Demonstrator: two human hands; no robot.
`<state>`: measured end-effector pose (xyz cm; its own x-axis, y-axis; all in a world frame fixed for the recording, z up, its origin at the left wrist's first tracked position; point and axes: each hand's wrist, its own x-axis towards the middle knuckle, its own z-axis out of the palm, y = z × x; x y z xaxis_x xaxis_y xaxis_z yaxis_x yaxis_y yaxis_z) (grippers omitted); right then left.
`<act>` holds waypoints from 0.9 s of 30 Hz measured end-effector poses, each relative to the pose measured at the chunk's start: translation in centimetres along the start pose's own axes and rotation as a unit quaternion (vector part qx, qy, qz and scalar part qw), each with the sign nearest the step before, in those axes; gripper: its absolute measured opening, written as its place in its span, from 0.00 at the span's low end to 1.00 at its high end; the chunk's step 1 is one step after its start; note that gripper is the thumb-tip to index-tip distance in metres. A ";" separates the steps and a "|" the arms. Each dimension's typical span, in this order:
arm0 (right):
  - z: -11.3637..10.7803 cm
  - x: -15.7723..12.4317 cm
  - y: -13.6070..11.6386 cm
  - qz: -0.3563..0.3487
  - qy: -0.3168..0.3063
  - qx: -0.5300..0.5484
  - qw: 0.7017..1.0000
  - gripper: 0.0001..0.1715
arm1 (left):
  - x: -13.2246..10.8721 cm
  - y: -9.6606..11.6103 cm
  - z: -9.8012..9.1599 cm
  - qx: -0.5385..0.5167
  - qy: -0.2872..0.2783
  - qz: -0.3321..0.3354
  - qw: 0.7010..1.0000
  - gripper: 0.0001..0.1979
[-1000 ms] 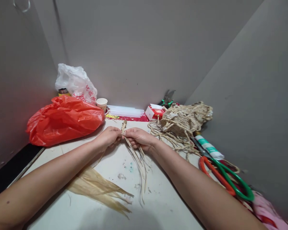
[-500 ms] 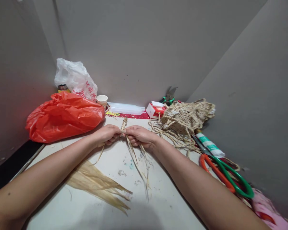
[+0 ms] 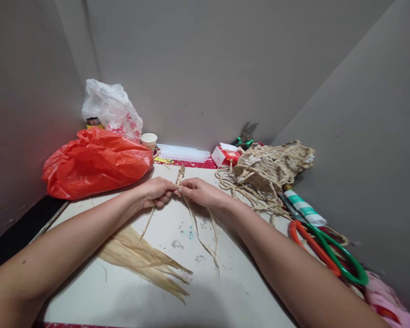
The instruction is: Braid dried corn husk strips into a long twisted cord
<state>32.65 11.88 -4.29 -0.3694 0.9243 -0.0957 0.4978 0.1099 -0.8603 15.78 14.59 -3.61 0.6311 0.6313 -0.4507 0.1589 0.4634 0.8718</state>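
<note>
Over the middle of a white table [image 3: 123, 296], my left hand [image 3: 157, 192] and my right hand [image 3: 200, 193] meet, fingers pinched on a thin plait of dry straw strips [image 3: 180, 175]. The plaited end points away from me. Loose pale strips [image 3: 205, 237] trail from under my right hand toward me, and one strip hangs below my left hand. Both hands are closed on the straw.
A flat bundle of dry husk strips [image 3: 143, 262] lies near my left forearm. A red plastic bag [image 3: 95, 161] and a white bag [image 3: 112, 109] sit back left, with a paper cup [image 3: 149, 140]. Woven straw pile [image 3: 266, 171], scissors [image 3: 328, 250], a tube [image 3: 302, 207] and pliers [image 3: 244, 136] lie at right.
The loose strips under my right hand have swung to the right and spread. My hands stay together on the plait with small finger shifts. The view has drifted slightly.
</note>
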 end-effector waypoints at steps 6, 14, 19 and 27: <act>0.0 0.0 -0.7 -0.020 0.028 -0.142 0.989 0.11 | -0.1 0.1 0.1 0.001 -0.005 0.011 1.000 0.07; -0.2 -0.2 -0.9 -0.034 0.018 -0.156 0.987 0.13 | 0.2 -0.4 0.3 0.008 0.036 0.040 0.999 0.07; -1.4 -0.8 -1.7 0.005 -0.036 -0.129 0.991 0.17 | 0.4 -0.6 0.5 0.027 0.054 0.040 0.997 0.08; -2.4 -1.6 -2.7 0.073 -0.017 -0.101 0.992 0.13 | 0.2 -0.7 1.0 0.045 0.070 0.047 0.995 0.09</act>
<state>33.80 10.98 -0.58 -0.3054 0.9237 -0.2314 0.6939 0.0494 -0.7184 16.58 13.77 -4.09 0.5360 0.7525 -0.3827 0.1746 0.3447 0.9223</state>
